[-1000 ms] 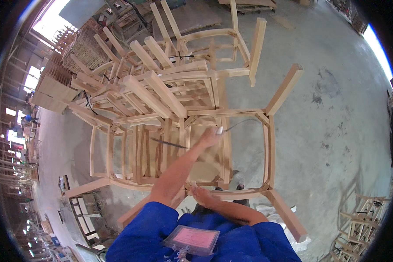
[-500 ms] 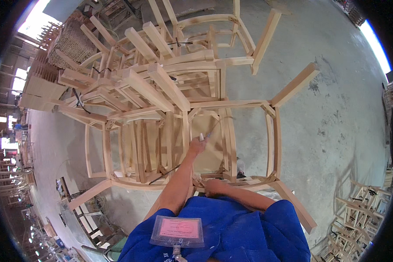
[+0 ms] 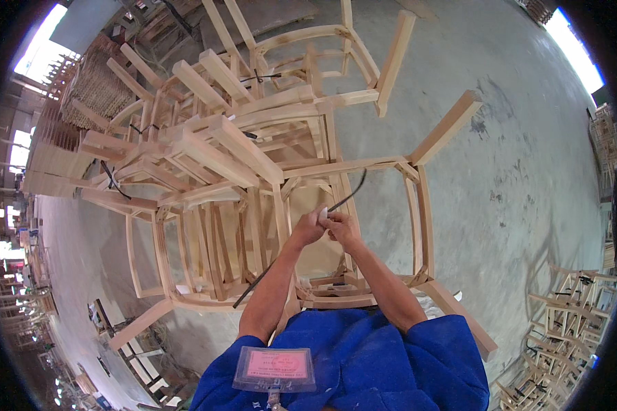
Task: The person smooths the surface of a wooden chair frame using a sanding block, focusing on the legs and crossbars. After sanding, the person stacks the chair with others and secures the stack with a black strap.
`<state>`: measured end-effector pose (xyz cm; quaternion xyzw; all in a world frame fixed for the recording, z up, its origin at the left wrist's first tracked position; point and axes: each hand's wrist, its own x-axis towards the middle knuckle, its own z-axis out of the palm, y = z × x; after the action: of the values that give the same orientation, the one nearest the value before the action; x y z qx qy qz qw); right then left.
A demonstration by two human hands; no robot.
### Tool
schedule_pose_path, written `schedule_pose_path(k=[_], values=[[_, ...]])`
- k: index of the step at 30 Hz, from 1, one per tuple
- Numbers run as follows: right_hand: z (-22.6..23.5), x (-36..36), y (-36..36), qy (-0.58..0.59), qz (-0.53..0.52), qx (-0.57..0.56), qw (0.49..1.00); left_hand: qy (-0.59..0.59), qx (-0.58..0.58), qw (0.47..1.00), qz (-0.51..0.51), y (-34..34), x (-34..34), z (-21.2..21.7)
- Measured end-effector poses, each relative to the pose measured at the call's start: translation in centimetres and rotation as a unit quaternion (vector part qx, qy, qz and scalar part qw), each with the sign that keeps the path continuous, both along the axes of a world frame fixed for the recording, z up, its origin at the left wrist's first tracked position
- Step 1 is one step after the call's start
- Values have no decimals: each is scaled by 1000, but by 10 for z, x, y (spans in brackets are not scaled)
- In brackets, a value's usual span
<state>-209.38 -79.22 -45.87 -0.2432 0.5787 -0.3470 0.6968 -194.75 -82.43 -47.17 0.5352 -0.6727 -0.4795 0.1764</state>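
My left hand [image 3: 310,227] is closed over the open frame of a pale wooden chair [image 3: 349,164], with a small white piece [image 3: 323,216] showing at its thumb. Against it, my right hand [image 3: 341,229] is closed, its fingers pinching at the base of a thin black strap [image 3: 353,192]. From the hands the strap curves up and to the right. Another length of black strap [image 3: 253,284] runs out beside my left forearm; whether it is the same strap cannot be seen. My fingers hide how the white piece and strap meet.
More bare wooden chair frames [image 3: 281,103] are stacked tightly ahead and to the left, some with black straps round them. Legs jut outward, one at the right [image 3: 449,127] and one near my right side [image 3: 459,318]. Further frames [image 3: 562,329] lie at lower right on the grey concrete floor [image 3: 514,205].
My right hand has risen from the near chair rail to meet my left hand at the strap. The strap's upper end, blurred before, now shows clearly. The whole view has shifted slightly.
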Motion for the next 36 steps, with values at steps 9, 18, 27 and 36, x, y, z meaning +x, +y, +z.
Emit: schedule_pose_path(k=[9,18,27,36], values=[[-48,-75,-49,-29,-290,59,955,-103,-336,912,210,-23,15,76],[-81,-82,-83,-47,-193,115,973,-290,-315,835,345,-114,71,295],[-97,-81,-104,37,-220,84,971,-109,-314,916,224,-154,87,255],[-84,-57,-111,143,-233,83,958,-120,-365,891,243,-138,113,251]])
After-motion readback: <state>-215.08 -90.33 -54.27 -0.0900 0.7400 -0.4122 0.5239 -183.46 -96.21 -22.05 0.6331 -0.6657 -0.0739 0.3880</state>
